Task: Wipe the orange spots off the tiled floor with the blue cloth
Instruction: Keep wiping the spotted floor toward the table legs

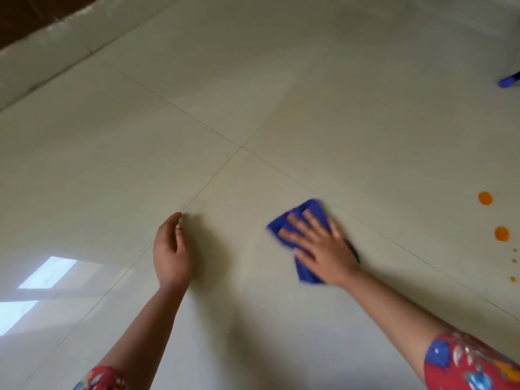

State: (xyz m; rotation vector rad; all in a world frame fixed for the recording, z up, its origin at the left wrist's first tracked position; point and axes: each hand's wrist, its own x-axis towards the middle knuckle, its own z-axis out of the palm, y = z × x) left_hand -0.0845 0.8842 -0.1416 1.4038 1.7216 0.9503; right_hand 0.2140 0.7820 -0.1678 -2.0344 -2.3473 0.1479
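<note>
Pale glossy tiled floor (pixel 281 94) fills the view, thin grout lines crossing near the middle of the frame. Bright window reflection (pixel 42 280) sits on the tiles at lower left, and a dark wood-toned edge above a white baseboard (pixel 42 52) runs along the upper left.

Our right hand (pixel 318 246) lies flat, palm down, on the blue cloth (pixel 306 273), fingers spread and extended, pressing rather than pinching. Nothing is clenched; the cloth is just pinned under the palm against the floor. It is bunched and folded, with blue showing past the fingertips and below the thumb side. Slight motion blur on its edges.

Our left hand (pixel 171 249) is well apart from the cloth, to its left, edge-on to the camera, fingers loosely curled and holding nothing. We can't tell if it touches the tile.

Orange spots are to the right of the cloth, near the frame's right edge, not touching it: one large spot (pixel 485 198), a second large spot (pixel 501 233) below it, then a trail of small orange drops (pixel 514 260) further down.

Blue object (pixel 509 80) lies on the floor at the far upper right, cut off by the frame; too blurred to identify.

Red patterned sleeves (pixel 472 364) cover both upper arms.
</note>
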